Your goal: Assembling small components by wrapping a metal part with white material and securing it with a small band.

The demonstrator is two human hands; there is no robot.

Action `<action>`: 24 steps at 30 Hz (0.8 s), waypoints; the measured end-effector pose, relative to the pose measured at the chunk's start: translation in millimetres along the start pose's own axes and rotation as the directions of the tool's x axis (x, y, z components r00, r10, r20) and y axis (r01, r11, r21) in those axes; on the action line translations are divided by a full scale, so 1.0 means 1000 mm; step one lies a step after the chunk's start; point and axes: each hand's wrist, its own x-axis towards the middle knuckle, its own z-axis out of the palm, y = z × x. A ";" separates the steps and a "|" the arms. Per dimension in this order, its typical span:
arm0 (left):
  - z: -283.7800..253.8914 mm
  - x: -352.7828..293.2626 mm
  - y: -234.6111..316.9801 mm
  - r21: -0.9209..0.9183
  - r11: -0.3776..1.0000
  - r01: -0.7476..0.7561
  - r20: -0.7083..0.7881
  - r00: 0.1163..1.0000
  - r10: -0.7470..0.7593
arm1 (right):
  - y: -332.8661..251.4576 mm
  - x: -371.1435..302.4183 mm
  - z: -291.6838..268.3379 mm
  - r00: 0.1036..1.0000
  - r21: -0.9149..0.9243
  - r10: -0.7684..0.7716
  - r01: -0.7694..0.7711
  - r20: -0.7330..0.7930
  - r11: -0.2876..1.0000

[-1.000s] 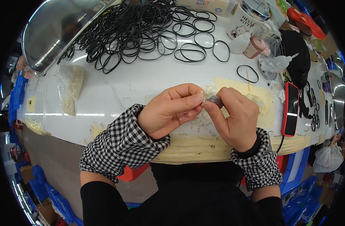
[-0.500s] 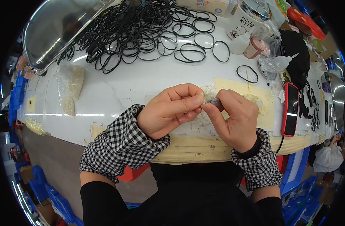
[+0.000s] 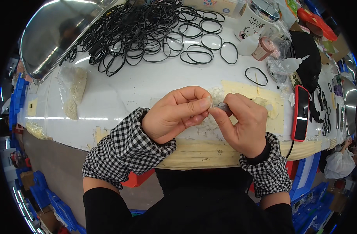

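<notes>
Near the table's front edge my two hands meet, fingertips almost touching. My left hand (image 3: 172, 115) is closed in a pinch of thumb and forefinger, on a tiny whitish piece that is mostly hidden. My right hand (image 3: 246, 123) is closed around a small grey, metal-looking piece (image 3: 224, 107), which pokes out beside the thumb toward the left fingertips; its kind is unclear. Behind and under the fingers lies a scatter of small whitish bits (image 3: 217, 93), partly on a yellowish sheet (image 3: 274, 121). Black-and-white checked sleeves cover both forearms.
A heap of thin black bands (image 3: 133, 31) spreads across the back, with loose bands toward the right. At left sit a clear bag (image 3: 78, 87) of pale bits and a shiny curved cover (image 3: 50, 43). A red-edged phone (image 3: 301, 113) and a white mug (image 3: 250, 24) are at right.
The grey piece has turned slightly in my right fingers. The shiny curved cover at the upper left has shifted a little to the left and down. My hands stay nearly in place.
</notes>
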 end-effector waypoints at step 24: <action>0.001 -0.001 0.000 0.057 0.998 -0.014 -0.026 1.000 0.015 | 0.000 0.000 -0.001 1.000 -0.046 -0.015 0.015 0.009 0.999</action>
